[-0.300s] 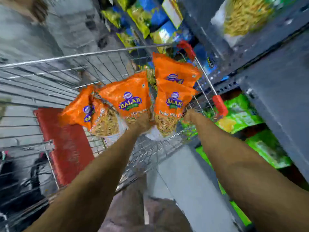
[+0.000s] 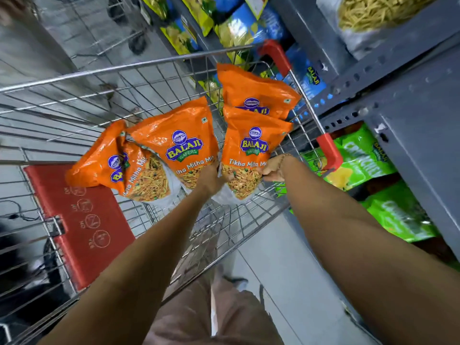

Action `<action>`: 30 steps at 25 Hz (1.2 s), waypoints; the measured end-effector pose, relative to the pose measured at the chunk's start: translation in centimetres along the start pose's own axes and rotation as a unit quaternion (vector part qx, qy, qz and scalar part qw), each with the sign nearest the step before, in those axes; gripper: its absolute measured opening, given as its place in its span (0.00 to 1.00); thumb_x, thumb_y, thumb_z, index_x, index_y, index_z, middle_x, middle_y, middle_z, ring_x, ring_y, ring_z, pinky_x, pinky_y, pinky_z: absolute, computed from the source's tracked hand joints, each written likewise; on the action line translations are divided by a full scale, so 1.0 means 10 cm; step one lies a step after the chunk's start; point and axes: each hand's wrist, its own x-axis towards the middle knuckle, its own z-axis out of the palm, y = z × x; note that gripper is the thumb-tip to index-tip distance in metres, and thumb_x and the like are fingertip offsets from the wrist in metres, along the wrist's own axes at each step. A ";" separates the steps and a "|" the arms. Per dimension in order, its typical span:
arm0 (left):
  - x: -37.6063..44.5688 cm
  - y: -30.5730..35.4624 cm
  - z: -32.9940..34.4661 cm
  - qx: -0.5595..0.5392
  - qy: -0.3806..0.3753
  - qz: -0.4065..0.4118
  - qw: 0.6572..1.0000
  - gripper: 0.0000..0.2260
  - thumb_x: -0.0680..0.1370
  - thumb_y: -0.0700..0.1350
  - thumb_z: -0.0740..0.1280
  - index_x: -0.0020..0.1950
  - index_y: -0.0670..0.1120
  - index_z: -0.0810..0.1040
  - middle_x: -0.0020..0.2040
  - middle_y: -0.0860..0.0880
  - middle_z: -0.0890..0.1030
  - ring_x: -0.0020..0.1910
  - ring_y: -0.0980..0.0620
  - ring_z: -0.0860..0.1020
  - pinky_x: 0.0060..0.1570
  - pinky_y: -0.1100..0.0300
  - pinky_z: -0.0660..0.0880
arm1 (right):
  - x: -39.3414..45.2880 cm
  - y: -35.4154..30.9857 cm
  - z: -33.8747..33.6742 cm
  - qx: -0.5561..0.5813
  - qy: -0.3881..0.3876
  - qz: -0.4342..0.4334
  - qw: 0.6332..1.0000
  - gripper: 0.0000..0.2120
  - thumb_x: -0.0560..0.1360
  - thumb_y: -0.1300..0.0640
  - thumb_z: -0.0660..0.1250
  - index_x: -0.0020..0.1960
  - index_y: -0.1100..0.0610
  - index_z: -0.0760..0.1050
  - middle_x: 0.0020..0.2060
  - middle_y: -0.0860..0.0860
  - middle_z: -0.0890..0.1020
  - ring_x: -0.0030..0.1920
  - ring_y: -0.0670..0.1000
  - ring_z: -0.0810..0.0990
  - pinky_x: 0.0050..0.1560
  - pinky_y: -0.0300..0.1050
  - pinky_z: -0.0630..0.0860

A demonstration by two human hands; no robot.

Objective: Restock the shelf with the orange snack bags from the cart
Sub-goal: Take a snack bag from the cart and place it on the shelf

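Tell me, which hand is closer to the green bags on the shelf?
Right. The right hand holds an orange bag just beside the green bags; the left hand grips another orange bag farther away, over the cart.

Bare forearms, thin wrist bracelet (image 2: 283, 158) (right) — brownish trousers (image 2: 219, 314).

Orange bags (image 2: 185, 143): "BALAJI WAFERS", "Tikha Mitha Mix".
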 end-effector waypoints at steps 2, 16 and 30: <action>-0.08 0.06 -0.10 -0.014 0.019 0.011 1.000 0.19 0.74 0.45 0.67 0.63 0.41 0.71 0.59 0.38 0.80 0.55 0.38 0.79 0.58 0.43 0.75 | -0.20 -0.08 0.00 -0.095 -0.043 -0.018 0.994 0.20 0.75 0.66 0.62 0.66 0.66 0.65 0.61 0.51 0.77 0.66 0.48 0.72 0.69 0.39 0.67; -1.32 2.19 -0.54 -0.015 -0.071 0.314 0.947 0.05 0.70 0.35 0.71 0.43 0.37 0.77 0.25 0.64 0.80 0.32 0.67 0.77 0.39 0.73 0.72 | -3.18 0.81 -0.96 0.210 0.209 -0.504 0.812 0.15 0.66 0.60 0.74 0.51 0.52 0.75 0.45 0.47 0.84 0.43 0.43 0.82 0.51 0.44 0.80; -0.72 4.29 2.42 0.013 -0.251 0.376 0.892 0.18 0.70 0.39 0.70 0.59 0.38 0.75 0.61 0.37 0.78 0.61 0.40 0.76 0.64 0.40 0.71 | -3.22 2.37 -3.39 0.406 0.395 -0.435 0.700 0.20 0.67 0.68 0.72 0.56 0.57 0.72 0.54 0.56 0.80 0.54 0.56 0.79 0.53 0.51 0.81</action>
